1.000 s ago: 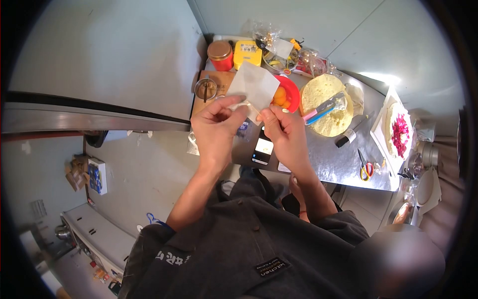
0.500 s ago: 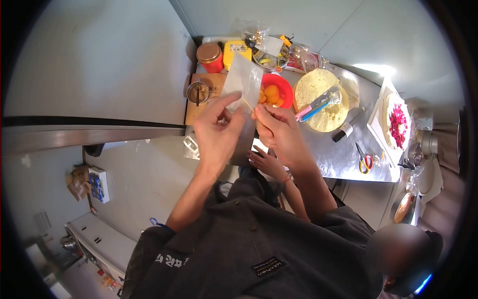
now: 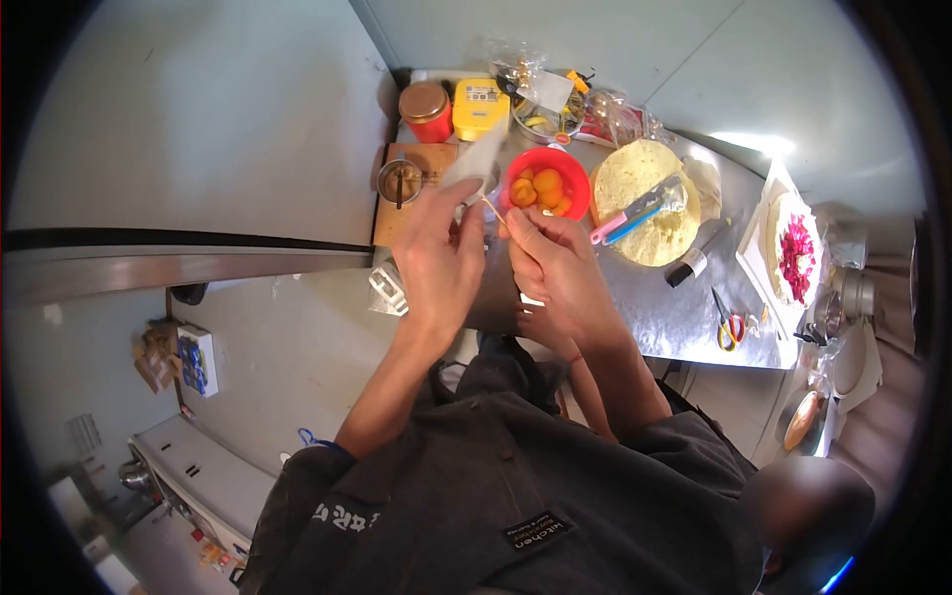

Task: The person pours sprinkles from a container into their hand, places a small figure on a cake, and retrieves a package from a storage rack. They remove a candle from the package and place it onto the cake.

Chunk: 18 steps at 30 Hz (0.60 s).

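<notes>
My left hand [image 3: 441, 258] is closed on a translucent sheet [image 3: 476, 164], thumb and fingers near its lower edge. The sheet stands up above the fingers and looks narrow, almost edge-on. Pinched in my right hand [image 3: 557, 263] is a thin light-coloured stick [image 3: 493, 210], whose far end reaches the sheet by my left fingers. Whether the sheet is wrapped around the stick cannot be made out. Just beyond my hands stands a red bowl [image 3: 579, 177] of round yellow-orange pieces [image 3: 545, 180]. Another person's hand [image 3: 540, 322] is partly hidden under my right hand.
A pale yellow cake layer [image 3: 645, 233] carries a pink-handled spatula [image 3: 635, 206] and a blue-handled tool [image 3: 635, 224]. Rightward lie a brush [image 3: 686, 268], scissors [image 3: 729, 327] and a decorated cake [image 3: 793, 238]. Behind left are a jar [image 3: 426, 111], a yellow container [image 3: 480, 107] and a metal cup [image 3: 400, 181].
The sheet has turned from broad and flat-facing to narrow, uncovering more of the red bowl. The other person's hand has slipped further beneath my right hand.
</notes>
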### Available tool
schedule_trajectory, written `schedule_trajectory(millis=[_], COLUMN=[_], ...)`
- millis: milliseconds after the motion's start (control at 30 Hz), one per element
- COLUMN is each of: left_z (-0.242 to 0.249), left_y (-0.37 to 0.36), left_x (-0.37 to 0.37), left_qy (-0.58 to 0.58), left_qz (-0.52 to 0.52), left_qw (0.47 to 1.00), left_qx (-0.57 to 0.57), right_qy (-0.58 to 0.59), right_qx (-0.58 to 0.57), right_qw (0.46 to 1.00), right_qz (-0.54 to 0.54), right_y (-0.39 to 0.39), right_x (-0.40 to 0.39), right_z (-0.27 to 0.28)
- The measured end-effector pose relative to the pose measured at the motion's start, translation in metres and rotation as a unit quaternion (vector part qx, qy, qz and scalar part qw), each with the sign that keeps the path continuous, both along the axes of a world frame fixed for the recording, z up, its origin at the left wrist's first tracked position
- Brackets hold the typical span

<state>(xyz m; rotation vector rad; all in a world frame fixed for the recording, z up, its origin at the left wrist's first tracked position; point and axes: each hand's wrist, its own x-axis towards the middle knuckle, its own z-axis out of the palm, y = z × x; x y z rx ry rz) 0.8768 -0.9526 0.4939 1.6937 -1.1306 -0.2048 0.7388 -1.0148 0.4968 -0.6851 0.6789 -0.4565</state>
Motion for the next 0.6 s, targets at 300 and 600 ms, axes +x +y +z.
schedule_trajectory(millis=[300, 600], left_z=[-0.019, -0.017], left_y=[-0.006, -0.019], left_x=[0.021, 0.015], left_qy=[0.108, 0.048], left_qz=[0.021, -0.044], left_qw=[0.993, 0.998], left_qx=[0.047, 0.008], right_qy=[-0.1, 0.061], right_qx=[0.063, -0.116], right_qw=[0.993, 0.988], right_qz=[-0.007, -0.086], right_y=[-0.01, -0.018], right_x=[-0.014, -0.02], right_z=[0.004, -0.001])
